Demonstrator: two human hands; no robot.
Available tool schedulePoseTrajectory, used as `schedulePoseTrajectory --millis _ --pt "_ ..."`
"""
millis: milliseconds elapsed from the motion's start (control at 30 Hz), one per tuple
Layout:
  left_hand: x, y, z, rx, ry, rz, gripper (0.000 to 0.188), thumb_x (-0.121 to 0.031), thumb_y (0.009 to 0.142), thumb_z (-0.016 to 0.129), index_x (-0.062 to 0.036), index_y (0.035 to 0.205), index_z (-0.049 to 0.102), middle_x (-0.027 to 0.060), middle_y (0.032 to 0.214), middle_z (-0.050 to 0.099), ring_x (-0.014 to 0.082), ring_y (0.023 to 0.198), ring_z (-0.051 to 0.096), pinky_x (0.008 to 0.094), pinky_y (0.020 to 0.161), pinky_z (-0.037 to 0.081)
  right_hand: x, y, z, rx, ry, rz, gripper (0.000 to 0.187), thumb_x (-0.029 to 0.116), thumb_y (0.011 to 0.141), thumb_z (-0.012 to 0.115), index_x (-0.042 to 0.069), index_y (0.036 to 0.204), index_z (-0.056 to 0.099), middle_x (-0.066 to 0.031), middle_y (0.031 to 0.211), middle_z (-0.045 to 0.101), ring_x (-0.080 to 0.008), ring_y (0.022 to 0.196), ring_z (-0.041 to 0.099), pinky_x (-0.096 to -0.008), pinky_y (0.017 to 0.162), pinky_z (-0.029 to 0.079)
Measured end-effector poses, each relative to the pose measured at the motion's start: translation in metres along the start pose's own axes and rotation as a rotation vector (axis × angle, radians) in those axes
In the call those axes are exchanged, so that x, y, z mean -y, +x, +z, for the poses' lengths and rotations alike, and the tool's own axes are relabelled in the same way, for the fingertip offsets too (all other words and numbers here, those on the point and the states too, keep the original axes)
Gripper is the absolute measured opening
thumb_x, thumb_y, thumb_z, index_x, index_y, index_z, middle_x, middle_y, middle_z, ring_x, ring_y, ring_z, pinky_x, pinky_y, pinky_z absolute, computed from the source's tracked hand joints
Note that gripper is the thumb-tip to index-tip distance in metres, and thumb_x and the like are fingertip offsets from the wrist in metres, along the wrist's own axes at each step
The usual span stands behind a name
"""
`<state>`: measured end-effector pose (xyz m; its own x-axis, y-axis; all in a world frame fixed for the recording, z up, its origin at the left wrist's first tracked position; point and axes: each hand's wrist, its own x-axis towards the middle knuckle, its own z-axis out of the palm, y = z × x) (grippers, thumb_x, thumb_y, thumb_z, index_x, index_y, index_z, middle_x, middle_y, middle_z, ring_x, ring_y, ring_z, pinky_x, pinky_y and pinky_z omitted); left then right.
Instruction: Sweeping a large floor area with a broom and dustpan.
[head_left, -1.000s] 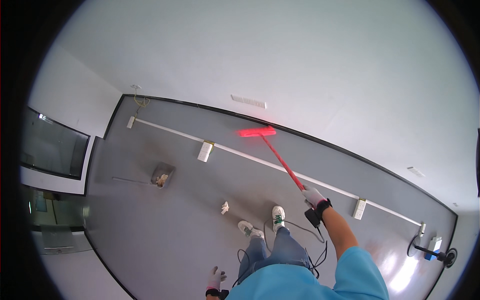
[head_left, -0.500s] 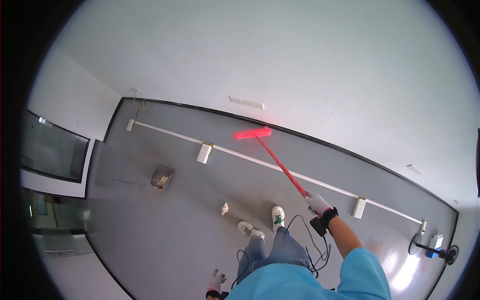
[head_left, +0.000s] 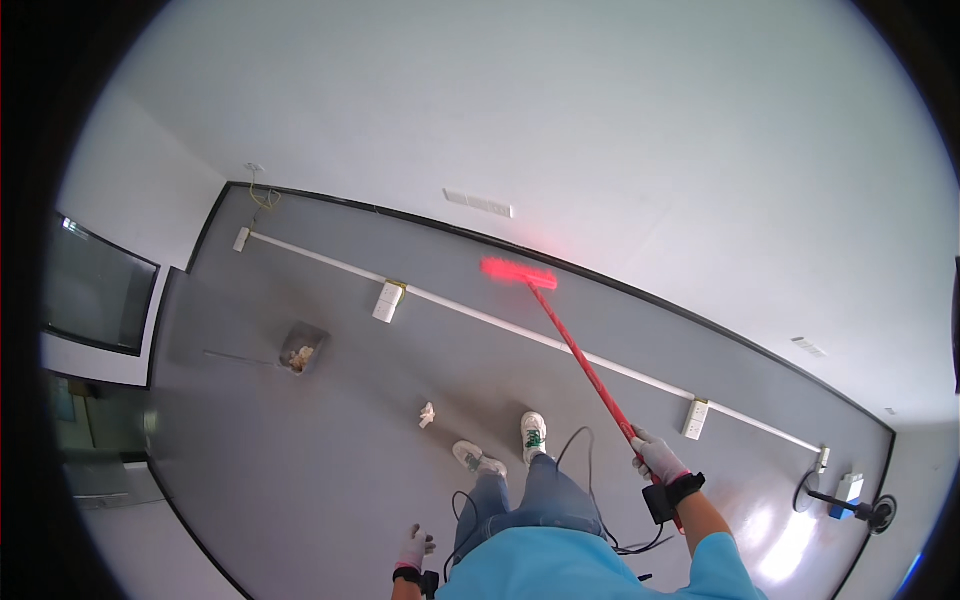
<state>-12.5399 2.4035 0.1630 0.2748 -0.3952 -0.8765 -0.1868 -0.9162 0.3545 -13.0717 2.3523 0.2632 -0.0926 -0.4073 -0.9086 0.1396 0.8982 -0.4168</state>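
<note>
My right hand (head_left: 660,460), in a pale glove with a black wrist strap, is wrapped around the red handle of a broom (head_left: 588,372). The broom reaches away from me, with its bright pinkish-red head (head_left: 520,273) near the foot of the far wall, past a white floor strip. At the lower edge, left of my legs, my gloved left hand (head_left: 415,548) hangs with nothing in it and its fingers apart. A crumpled whitish scrap (head_left: 427,414) lies on the grey floor just left of my shoes. Farther left, a dustpan (head_left: 303,348) with a long thin handle holds crumpled light-coloured scraps.
A raised white cable strip (head_left: 480,318) crosses the floor, with white socket boxes (head_left: 388,300) along it. Dark cables (head_left: 592,470) hang beside my legs. At the right stand a black round-based stand (head_left: 845,503) and a white-and-blue box (head_left: 847,495).
The broom head has moved right along the wall and its tilt has changed. My right hand has drawn back toward me and to the right. The whole view has shifted slightly.
</note>
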Motion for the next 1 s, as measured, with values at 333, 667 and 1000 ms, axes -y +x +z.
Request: schedulePoseTrajectory --millis 333,667,1000 --pt "-0.035 -0.016 0.022 0.022 0.010 0.107 0.043 -0.017 0.080 0.038 -0.0005 0.119 0.030 0.0144 0.082 0.054 0.0165 0.056 0.054 0.0257 0.048 0.045 -0.005 0.072 0.019 -0.002 0.102 0.013 0.047 0.020 0.080 0.038 0.017 0.125 0.025 -0.0019 0.050 0.040 -0.0090 0.034 0.036 -0.0217 0.033 0.032" --pt "-0.014 -0.015 0.012 -0.024 -0.038 0.003 0.043 -0.013 0.079 0.038 0.0007 0.119 0.030 0.0141 0.078 0.054 0.0162 0.053 0.053 0.0251 0.047 0.044 0.017 -0.008 0.000 0.119 0.040 0.039 0.045 0.024 0.083 0.036 0.022 0.126 0.024 0.0000 0.053 0.040 -0.0058 0.037 0.035 -0.0199 0.032 0.031" --pt "-0.017 -0.026 0.015 -0.020 -0.074 0.069 0.044 -0.014 0.079 0.039 0.0016 0.119 0.029 0.0151 0.081 0.053 0.0182 0.057 0.055 0.0269 0.050 0.045 -0.017 0.023 0.057 0.065 0.143 0.132 0.045 0.021 0.081 0.035 0.025 0.124 0.024 -0.0025 0.052 0.038 -0.0086 0.036 0.034 -0.0219 0.032 0.031"
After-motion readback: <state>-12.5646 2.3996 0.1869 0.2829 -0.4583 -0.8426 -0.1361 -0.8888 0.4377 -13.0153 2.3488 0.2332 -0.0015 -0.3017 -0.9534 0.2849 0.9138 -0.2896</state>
